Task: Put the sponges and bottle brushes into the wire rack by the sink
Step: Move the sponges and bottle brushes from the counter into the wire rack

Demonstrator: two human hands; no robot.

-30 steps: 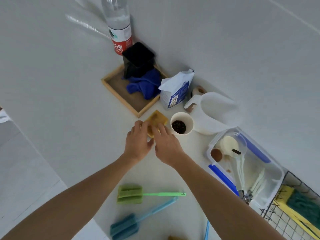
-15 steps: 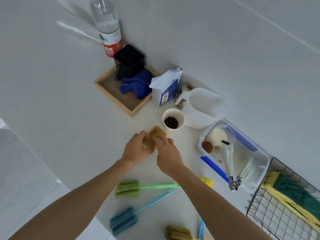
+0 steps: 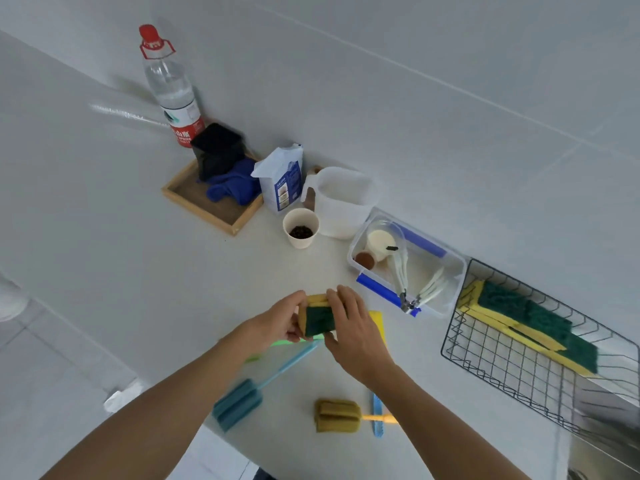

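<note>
Both hands held a yellow sponge with a dark green scouring face (image 3: 318, 320) above the white counter (image 3: 121, 254): the left hand (image 3: 277, 323) pinched its left edge, while the right hand (image 3: 353, 332) closed its fingers over the top and right side. The sponge's green face was turned up toward the camera, and its long axis ran roughly away from the person, slightly tilted.

The step in hand appeared to be the carry of this sponge, lifted and not yet stowed. The next move would likely call for a sweep to the right, past the clear plastic container (image 3: 446, 271), to the wire rack (image 3: 502, 362), where green-and-yellow sponges (image 3: 519, 317) already lay along the far side.

More work waited on the counter: a blue bottle brush (image 3: 242, 400) with its handle pointing up-right toward the hands, an olive-headed brush (image 3: 337, 415) lying near the front edge with its handle to the right, a green brush handle (image 3: 287, 342) partly hidden under the left forearm, and another yellow sponge (image 3: 377, 323) just beside the right hand.
</note>
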